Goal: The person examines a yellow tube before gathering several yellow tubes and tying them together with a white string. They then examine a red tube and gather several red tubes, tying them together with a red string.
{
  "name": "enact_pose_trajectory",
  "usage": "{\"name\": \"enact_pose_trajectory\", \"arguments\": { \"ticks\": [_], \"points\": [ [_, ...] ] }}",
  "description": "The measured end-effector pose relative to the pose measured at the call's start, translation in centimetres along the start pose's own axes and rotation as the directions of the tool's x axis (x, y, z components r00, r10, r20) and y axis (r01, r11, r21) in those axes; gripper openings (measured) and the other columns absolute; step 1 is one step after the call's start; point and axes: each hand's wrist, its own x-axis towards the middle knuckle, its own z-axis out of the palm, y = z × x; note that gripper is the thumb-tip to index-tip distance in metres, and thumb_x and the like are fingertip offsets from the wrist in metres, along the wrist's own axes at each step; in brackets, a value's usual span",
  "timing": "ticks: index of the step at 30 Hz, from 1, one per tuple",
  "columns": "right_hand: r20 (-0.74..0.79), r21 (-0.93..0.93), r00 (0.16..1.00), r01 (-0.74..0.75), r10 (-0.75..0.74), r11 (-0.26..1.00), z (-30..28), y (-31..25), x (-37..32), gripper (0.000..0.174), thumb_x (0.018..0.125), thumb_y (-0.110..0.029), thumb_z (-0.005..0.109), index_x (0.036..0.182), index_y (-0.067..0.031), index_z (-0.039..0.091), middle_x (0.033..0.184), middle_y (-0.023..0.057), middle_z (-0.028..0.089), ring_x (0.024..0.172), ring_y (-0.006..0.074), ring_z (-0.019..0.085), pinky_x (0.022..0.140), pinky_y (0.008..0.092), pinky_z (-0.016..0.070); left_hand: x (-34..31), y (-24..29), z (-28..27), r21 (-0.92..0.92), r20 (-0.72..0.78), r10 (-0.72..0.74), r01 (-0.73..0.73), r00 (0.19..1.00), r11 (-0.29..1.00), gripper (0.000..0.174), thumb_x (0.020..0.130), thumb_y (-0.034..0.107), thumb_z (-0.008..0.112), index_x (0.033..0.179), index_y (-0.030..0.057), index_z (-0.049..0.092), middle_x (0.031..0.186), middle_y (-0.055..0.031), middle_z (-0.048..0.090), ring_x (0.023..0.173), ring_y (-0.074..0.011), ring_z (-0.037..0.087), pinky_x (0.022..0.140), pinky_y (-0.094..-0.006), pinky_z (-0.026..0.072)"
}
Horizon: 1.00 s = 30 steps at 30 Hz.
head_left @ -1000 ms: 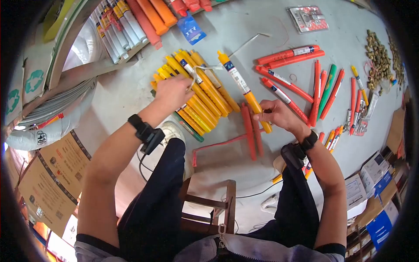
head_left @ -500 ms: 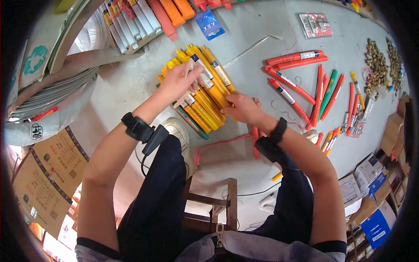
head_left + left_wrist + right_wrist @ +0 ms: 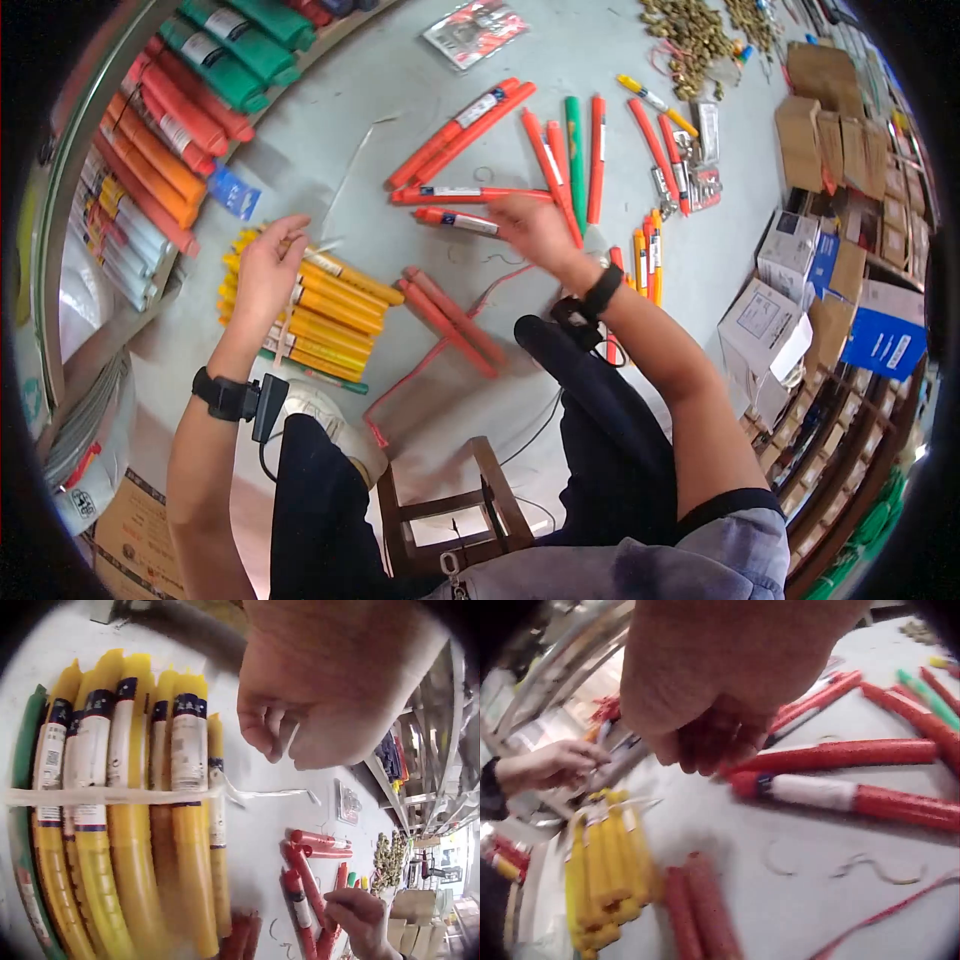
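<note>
A bundle of long yellow tubes (image 3: 335, 320) with white and dark-blue labels lies on the floor, a thin green tube along its near side. White string (image 3: 112, 796) crosses the bundle, its loose tail free. My left hand (image 3: 268, 270) hovers at the bundle's far end, fingers loosely bent and apart from the tail. To the right, my right hand (image 3: 535, 230) is over the red tubes. Its bent fingers overlap a labelled red tube (image 3: 455, 220) in the head view. From the right wrist, those fingertips show close by the red tube ends, partly hidden under the hand.
Two plain red tubes (image 3: 450, 320) lie between the hands with a pink ribbon (image 3: 405, 375). More red tubes and a green tube (image 3: 574, 160) are spread ahead. A shelf of coloured rolls (image 3: 215, 50) stands left, cardboard boxes (image 3: 765, 325) right, a wooden stool (image 3: 440, 505) in front.
The right hand first brought a yellow tube to the bundle, then left it and moved right to the red tubes. The left hand has lifted off the string. The head view has turned right.
</note>
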Motion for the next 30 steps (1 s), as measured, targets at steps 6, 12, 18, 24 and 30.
{"name": "enact_pose_trajectory", "arguments": {
  "ticks": [6, 12, 18, 24, 30],
  "points": [
    [-0.287, 0.116, 0.683, -0.671, 0.671, 0.733, -7.8, 10.7, -4.8, 0.023, 0.074, -0.021, 0.058, 0.089, -0.0027, 0.059, 0.081, 0.0128, 0.062, 0.076, 0.0233, 0.060, 0.068, 0.0310, 0.0458, 3.2, 7.3, 5.7, 0.094, 0.291, -0.059, 0.033, 0.955, 0.995, 0.025, 0.079, 0.024, 0.054, 0.078, -0.0002, 0.060, 0.064, -0.0077, 0.058, 0.048, -0.0126, 0.054, 0.049, -0.0254, 0.0421],
    [-0.314, -0.082, 0.597, -0.792, 0.738, 0.605, -6.1, 13.1, -5.0, 0.040, 0.068, -0.033, 0.061, 0.095, -0.0028, 0.057, 0.084, 0.0159, 0.061, 0.082, 0.0268, 0.059, 0.071, 0.0341, 0.0456, 5.7, 9.8, 13.9, 0.136, 0.479, 0.117, -0.205, 0.870, 0.969, 0.024, 0.077, 0.023, 0.055, 0.082, -0.0001, 0.060, 0.067, -0.0100, 0.060, 0.060, -0.0156, 0.057, 0.056, -0.0277, 0.0435],
    [-0.092, 0.209, 0.644, -0.733, 0.759, 0.647, -7.1, 13.0, -5.1, 0.035, 0.065, -0.025, 0.066, 0.086, -0.0010, 0.053, 0.073, 0.0120, 0.059, 0.059, 0.0195, 0.057, 0.054, 0.0299, 0.0446, 5.7, 10.3, 17.5, -0.043, 0.501, 0.096, -0.086, 0.860, 0.995, 0.021, 0.080, 0.017, 0.053, 0.090, -0.0006, 0.058, 0.073, -0.0036, 0.060, 0.063, -0.0074, 0.053, 0.057, -0.0215, 0.0427],
    [0.156, 0.656, 0.785, -0.536, 0.599, 0.531, -5.4, 6.1, -6.3, 0.022, 0.069, -0.011, 0.067, 0.081, -0.0029, 0.050, 0.061, 0.0000, 0.048, 0.048, 0.0050, 0.041, 0.040, 0.0204, 0.0320, 6.2, 8.9, 18.5, -0.291, 0.533, -0.025, 0.211, 0.846, 0.933, 0.033, 0.081, 0.017, 0.053, 0.109, 0.0006, 0.051, 0.089, -0.0021, 0.060, 0.066, -0.0051, 0.053, 0.058, -0.0192, 0.0431],
    [0.246, 0.253, 0.920, -0.366, 0.307, 0.895, -3.9, 2.9, -4.9, 0.030, 0.064, -0.013, 0.070, 0.081, -0.0005, 0.049, 0.062, 0.0045, 0.047, 0.056, 0.0113, 0.045, 0.049, 0.0270, 0.0363, 7.1, 8.6, 16.0, -0.661, 0.471, -0.104, 0.429, 0.876, 0.616, 0.035, 0.085, 0.023, 0.046, 0.116, 0.0083, 0.041, 0.105, -0.0072, 0.056, 0.079, -0.0092, 0.055, 0.069, -0.0245, 0.0442]
  ]
}}
